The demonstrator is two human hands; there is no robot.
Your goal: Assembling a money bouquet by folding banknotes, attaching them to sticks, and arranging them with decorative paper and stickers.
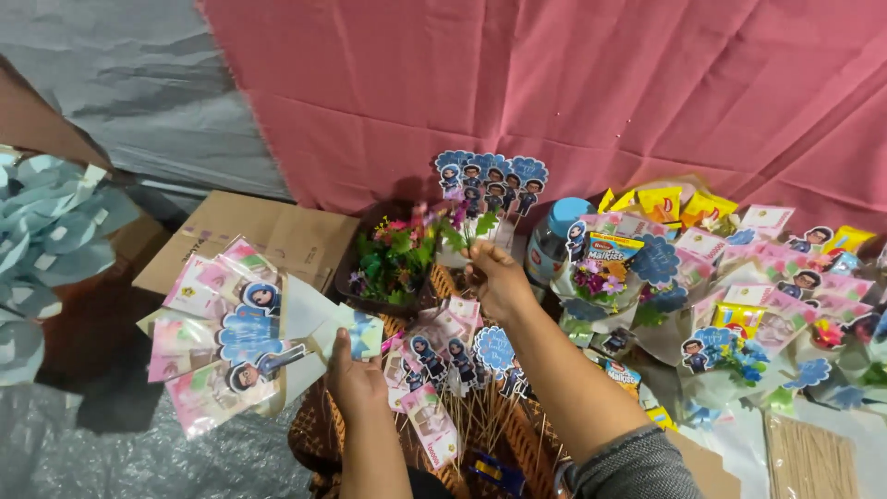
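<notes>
- Sprig of small green leaves (pixel 482 225) pinched at its thin stem, standing upright just above the right hand (pixel 497 277), leaves brushing the foot of a cluster of cartoon-figure toppers on sticks (pixel 490 183).
- Right hand closed around that stem, knuckles toward the camera, grey sleeve (pixel 637 467) showing at the forearm.
- Left hand (pixel 356 383) lower and nearer, fingers shut on the corner of a fan of pink banknote-like sheets with blue cartoon cut-outs (pixel 231 337), spread out to the left of the hand.
- Directly left of the sprig, dark tray of artificial flowers (pixel 393 254), pink and purple blooms among green leaves.
- Between and below both hands, woven basket (pixel 467 425) crowded with more figure toppers, folded pink notes and bare wooden sticks.
- Right of the hand, blue-capped bottle (pixel 554 236), then finished bouquets of snack packets, paper flowers and toppers (pixel 721 296) lying side by side.
- Bundle of wooden skewers (pixel 808 457) at the lower right edge.
- Flattened cardboard box (pixel 268 231) under the fan's upper edge; pale blue paper decorations (pixel 42 249) at far left.
- Underneath everything, grey plastic sheeting (pixel 139 83) on the floor; pink cloth (pixel 601 92) filling the background behind.
</notes>
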